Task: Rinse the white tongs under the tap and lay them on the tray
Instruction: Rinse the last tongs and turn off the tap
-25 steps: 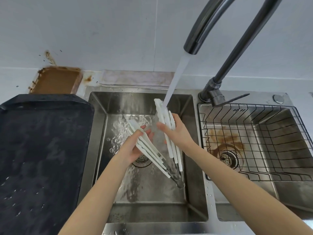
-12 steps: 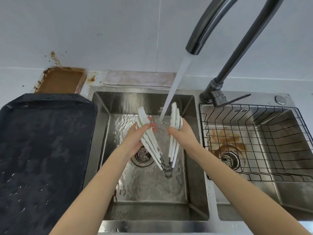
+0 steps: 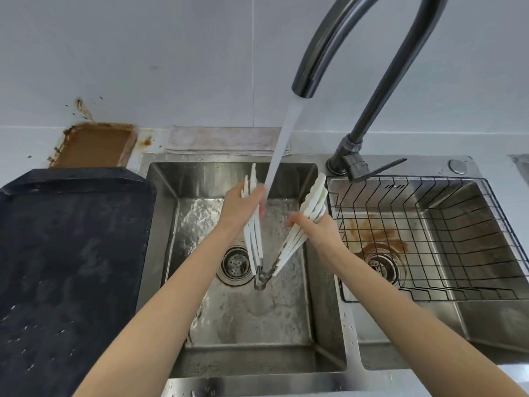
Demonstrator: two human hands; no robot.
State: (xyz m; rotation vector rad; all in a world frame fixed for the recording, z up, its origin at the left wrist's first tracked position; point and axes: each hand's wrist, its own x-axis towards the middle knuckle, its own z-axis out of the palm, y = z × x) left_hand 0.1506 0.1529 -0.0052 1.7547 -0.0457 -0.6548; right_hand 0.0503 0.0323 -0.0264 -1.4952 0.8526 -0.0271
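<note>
The white tongs (image 3: 282,245) are spread much wider now than half a second ago, their two bundles of arms opened into a broad V over the left basin of the sink (image 3: 310,253), hinge end pointing down just above the basin floor near the drain (image 3: 235,265). The left hand (image 3: 242,206) grips the left bundle near its upper end, fingers curled round the white strips, and that bundle stands close to upright where earlier it leaned left. The right hand (image 3: 317,234) holds the right bundle, fingers wrapped around it, and has swung it out to the right, so its tips now reach over towards the edge of the wire rack (image 3: 429,239) in the right basin. The tap (image 3: 337,44) is running as before, and the stream of water (image 3: 282,150) now falls between the two bundles and lands at the left hand's fingers, rather than between tips held close together. A second ago the tongs were almost closed and tilted. Water ripples across the basin floor. The black tray (image 3: 71,253) lies on the counter to the left of the sink, wet with droplets, and the tongs are well apart from it. Behind it a brown-stained dish (image 3: 94,144) sits against the wall, and a folded cloth (image 3: 223,138) lies behind the sink.
</note>
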